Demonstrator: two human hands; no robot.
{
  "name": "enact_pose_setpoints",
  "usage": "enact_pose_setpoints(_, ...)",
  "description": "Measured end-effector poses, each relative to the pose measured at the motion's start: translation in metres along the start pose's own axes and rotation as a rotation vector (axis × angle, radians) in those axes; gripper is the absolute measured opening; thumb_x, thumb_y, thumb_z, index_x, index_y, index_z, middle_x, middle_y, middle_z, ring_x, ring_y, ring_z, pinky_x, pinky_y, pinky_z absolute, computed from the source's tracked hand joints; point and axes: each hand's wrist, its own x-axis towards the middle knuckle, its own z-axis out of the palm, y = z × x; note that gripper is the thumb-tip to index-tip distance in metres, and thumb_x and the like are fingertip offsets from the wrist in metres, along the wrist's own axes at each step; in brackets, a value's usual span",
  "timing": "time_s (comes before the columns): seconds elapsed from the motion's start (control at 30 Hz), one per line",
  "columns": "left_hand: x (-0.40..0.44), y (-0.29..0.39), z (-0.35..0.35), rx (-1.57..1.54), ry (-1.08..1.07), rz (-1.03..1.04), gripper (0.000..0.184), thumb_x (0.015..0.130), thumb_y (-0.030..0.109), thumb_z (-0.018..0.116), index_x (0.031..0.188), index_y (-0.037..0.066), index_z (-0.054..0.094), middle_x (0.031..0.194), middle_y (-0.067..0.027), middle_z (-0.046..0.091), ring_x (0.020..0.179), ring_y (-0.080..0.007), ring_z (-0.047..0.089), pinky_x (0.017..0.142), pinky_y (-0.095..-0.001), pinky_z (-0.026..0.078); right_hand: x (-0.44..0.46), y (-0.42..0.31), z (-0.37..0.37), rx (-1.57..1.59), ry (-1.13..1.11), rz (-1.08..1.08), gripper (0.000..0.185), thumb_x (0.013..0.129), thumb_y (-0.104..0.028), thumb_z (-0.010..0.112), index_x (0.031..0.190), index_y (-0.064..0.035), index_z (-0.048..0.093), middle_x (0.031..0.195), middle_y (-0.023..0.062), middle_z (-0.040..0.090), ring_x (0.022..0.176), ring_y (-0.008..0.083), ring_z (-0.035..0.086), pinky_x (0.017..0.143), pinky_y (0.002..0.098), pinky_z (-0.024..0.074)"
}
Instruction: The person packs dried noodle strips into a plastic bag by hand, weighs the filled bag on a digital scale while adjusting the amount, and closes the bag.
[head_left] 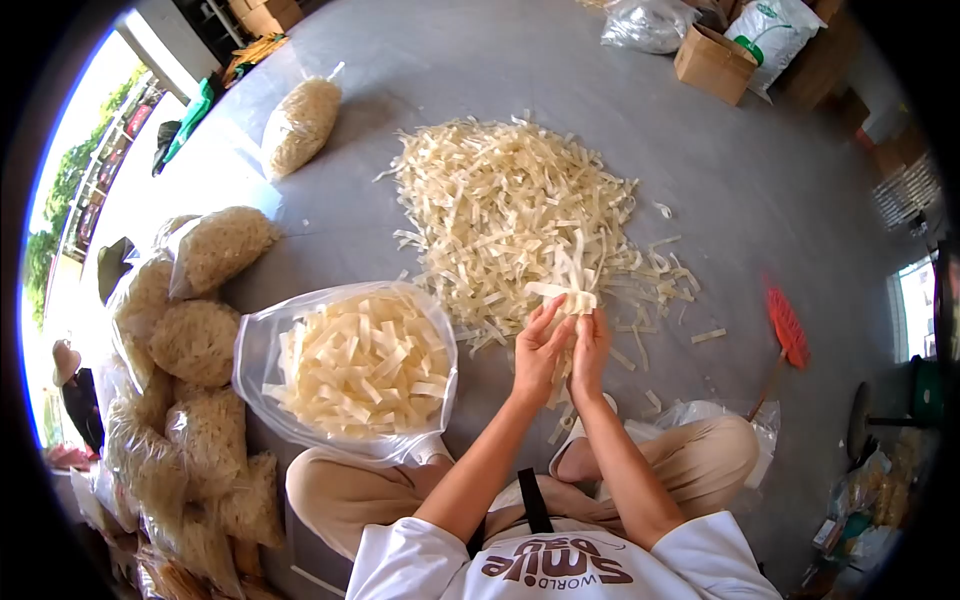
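Note:
Pale cream strips [574, 280] are bunched between my two hands, at the near right edge of a large loose pile of strips [500, 200] on the grey floor. My left hand [541, 350] has its fingers closed on the bunch from the left. My right hand [591, 350] closes on it from the right, close beside the left. Some strips stick up and sideways above the fingertips. To the left of my hands, an open clear plastic bag [258, 350] holds many wider-looking strips [365, 360].
Several filled bags [200, 340] are stacked at the left. Another filled bag [302, 125] lies farther back. A red brush-like tool [787, 325] is at the right, and a cardboard box [714, 63] stands at the back right. Scattered strips and plastic lie near my crossed legs.

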Motion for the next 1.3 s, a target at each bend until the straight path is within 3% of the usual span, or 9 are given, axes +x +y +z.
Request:
enact_pose_setpoints(0.1, -0.031, 0.071, 0.015, 0.135, -0.074, 0.164, 0.039, 0.082, 0.006, 0.061, 0.120, 0.005, 0.052, 0.137, -0.0066, 0.031, 0.124, -0.0137, 0.029, 0.098, -0.0281, 0.028, -0.035, -0.076, 0.030, 0.168, -0.044, -0.106, 0.025, 0.087, -0.012, 0.040, 0.105, -0.0017, 0.053, 0.099, 0.0045, 0.056, 0.090, 0.0124, 0.051, 0.078, 0.0266, 0.0405)
enact_pose_setpoints(0.37, -0.104, 0.202, -0.045, 0.276, -0.079, 0.640, 0.042, 0.075, -0.009, 0.061, 0.115, 0.005, 0.057, 0.132, -0.0066, 0.032, 0.112, -0.0104, 0.041, 0.084, -0.0205, 0.044, -0.097, -0.120, 0.116, 0.268, -0.498, -0.636, 0.039, 0.080, -0.004, 0.049, 0.118, 0.0005, 0.047, 0.126, 0.0143, 0.042, 0.118, 0.0242, 0.040, 0.099, 0.0322, 0.0271)
enact_pose_setpoints(0.57, -0.127, 0.231, -0.176, 1.296, 0.142, 0.332, 0.035, 0.068, 0.007, 0.070, 0.102, 0.015, 0.065, 0.123, -0.0162, 0.047, 0.116, -0.0304, 0.045, 0.095, -0.0379, 0.037, -0.087, -0.065, 0.117, -0.511, -0.765, -0.617, 0.038, 0.066, 0.014, 0.047, 0.099, -0.0013, 0.060, 0.113, 0.0095, 0.053, 0.101, 0.0145, 0.050, 0.078, 0.0252, 0.0418)
enact_pose_setpoints(0.63, -0.136, 0.238, -0.184, 1.241, 0.164, 0.395, 0.034, 0.068, 0.006, 0.069, 0.100, 0.015, 0.065, 0.123, -0.0168, 0.048, 0.116, -0.0317, 0.044, 0.094, -0.0388, 0.037, -0.093, -0.081, 0.107, -0.434, -0.735, -0.469, 0.037, 0.066, 0.015, 0.042, 0.091, -0.0027, 0.064, 0.115, 0.0115, 0.054, 0.095, 0.0156, 0.055, 0.065, 0.0222, 0.0438)
enact_pose_setpoints(0.67, -0.138, 0.240, -0.187, 1.197, 0.183, 0.432, 0.033, 0.068, 0.005, 0.068, 0.100, 0.013, 0.065, 0.122, -0.0173, 0.049, 0.116, -0.0317, 0.045, 0.095, -0.0390, 0.037, -0.091, -0.087, 0.106, -0.378, -0.741, -0.485, 0.034, 0.065, 0.015, 0.044, 0.089, -0.0017, 0.062, 0.110, 0.0124, 0.056, 0.063, 0.0146, 0.054, 0.052, 0.0239, 0.0416)
enact_pose_setpoints(0.77, -0.141, 0.250, -0.181, 1.142, 0.249, 0.463, 0.026, 0.073, 0.005, 0.064, 0.098, 0.010, 0.065, 0.118, -0.0138, 0.052, 0.107, -0.0260, 0.052, 0.085, -0.0348, 0.045, -0.084, -0.103, 0.106, -0.406, -0.723, -0.535, 0.036, 0.067, 0.016, 0.041, 0.090, 0.0000, 0.063, 0.108, 0.0087, 0.058, 0.083, 0.0130, 0.059, 0.059, 0.0205, 0.0427)
enact_pose_setpoints(0.9, -0.138, 0.254, -0.178, 1.082, 0.222, 0.508, 0.022, 0.076, 0.005, 0.062, 0.098, 0.009, 0.065, 0.114, -0.0106, 0.056, 0.101, -0.0222, 0.056, 0.079, -0.0312, 0.047, -0.070, -0.103, 0.105, -0.317, -0.643, -0.632, 0.031, 0.066, 0.015, 0.045, 0.088, -0.0002, 0.062, 0.104, 0.0092, 0.060, 0.054, 0.0102, 0.047, 0.055, 0.0226, 0.0427)
enact_pose_setpoints(1.07, -0.150, 0.248, -0.147, 0.997, 0.155, 0.505, 0.019, 0.078, 0.001, 0.058, 0.096, 0.005, 0.064, 0.098, -0.0079, 0.062, 0.083, -0.0149, 0.060, 0.065, -0.0240, 0.048, -0.049, -0.099, 0.081, -0.281, -0.534, -0.522, 0.033, 0.069, 0.013, 0.045, 0.094, -0.0016, 0.062, 0.105, 0.0105, 0.059, 0.094, 0.0165, 0.057, 0.069, 0.0238, 0.0460)
enact_pose_setpoints(1.3, -0.155, 0.161, -0.062, 0.867, -0.397, 0.187, 0.017, 0.080, 0.002, 0.057, 0.096, 0.003, 0.063, 0.090, -0.0047, 0.063, 0.082, -0.0118, 0.058, 0.065, -0.0244, 0.047, 0.017, -0.044, 0.005, -0.457, -0.354, -0.258, 0.040, 0.070, 0.007, 0.054, 0.109, -0.0020, 0.054, 0.109, 0.0098, 0.056, 0.100, 0.0221, 0.055, 0.081, 0.0311, 0.0466)
